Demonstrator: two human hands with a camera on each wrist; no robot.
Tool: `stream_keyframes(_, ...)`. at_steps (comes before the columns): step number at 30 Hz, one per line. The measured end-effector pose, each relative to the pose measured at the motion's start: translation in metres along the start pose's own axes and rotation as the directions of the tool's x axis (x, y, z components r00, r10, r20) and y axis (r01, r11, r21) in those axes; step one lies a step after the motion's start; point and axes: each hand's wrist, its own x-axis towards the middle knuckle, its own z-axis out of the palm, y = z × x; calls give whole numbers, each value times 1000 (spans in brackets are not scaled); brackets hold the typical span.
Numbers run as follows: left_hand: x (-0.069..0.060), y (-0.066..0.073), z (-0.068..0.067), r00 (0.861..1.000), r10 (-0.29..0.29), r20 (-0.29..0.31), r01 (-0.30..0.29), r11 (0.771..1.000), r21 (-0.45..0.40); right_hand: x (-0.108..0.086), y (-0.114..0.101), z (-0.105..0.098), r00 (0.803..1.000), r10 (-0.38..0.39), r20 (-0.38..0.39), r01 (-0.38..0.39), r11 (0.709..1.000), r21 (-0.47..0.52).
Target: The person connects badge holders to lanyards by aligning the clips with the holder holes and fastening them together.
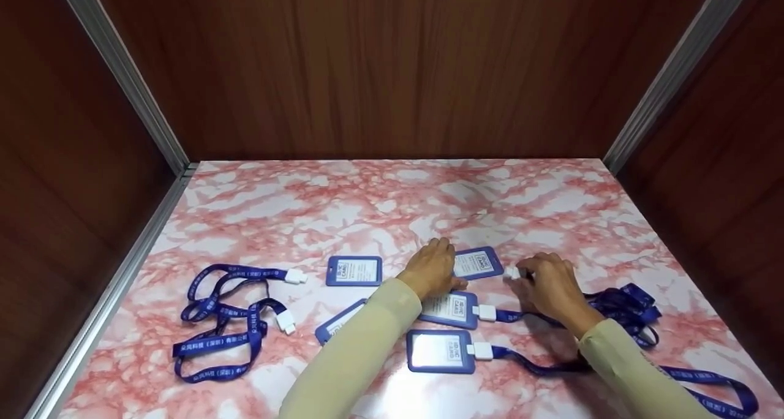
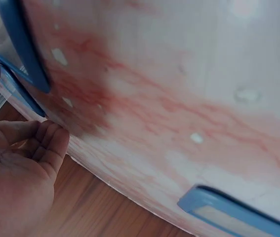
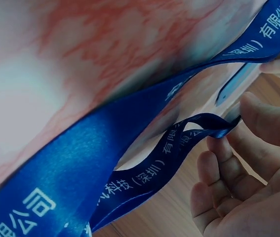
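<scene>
In the head view my left hand (image 1: pixel 430 271) grips the left end of a blue card holder (image 1: pixel 479 263), fingers at its upper edge and thumb at its lower one. My right hand (image 1: pixel 548 284) pinches a blue printed lanyard (image 3: pixel 214 129) just behind its white plastic clip (image 1: pixel 513 273). That clip points at the holder's right end, with a small gap between them. Nearer to me, a second card holder (image 1: pixel 450 310) and a third card holder (image 1: pixel 440 351) lie with white clips at their right ends, each joined to a lanyard.
Left of my arm lie another card holder (image 1: pixel 354 271) and one partly hidden holder (image 1: pixel 339 322). Further left are tangled lanyards (image 1: pixel 220 321) with white clips. Bunched lanyards (image 1: pixel 625 309) lie beyond my right wrist. Brown panels (image 1: pixel 392 70) enclose the marbled table (image 1: pixel 392 192).
</scene>
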Motion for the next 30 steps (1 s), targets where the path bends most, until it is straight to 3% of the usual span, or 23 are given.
stream_keyframes(30,1,-1,0,999,48,-7,-48,998,30,3,1,-1,999,-35,-17,35,999,10)
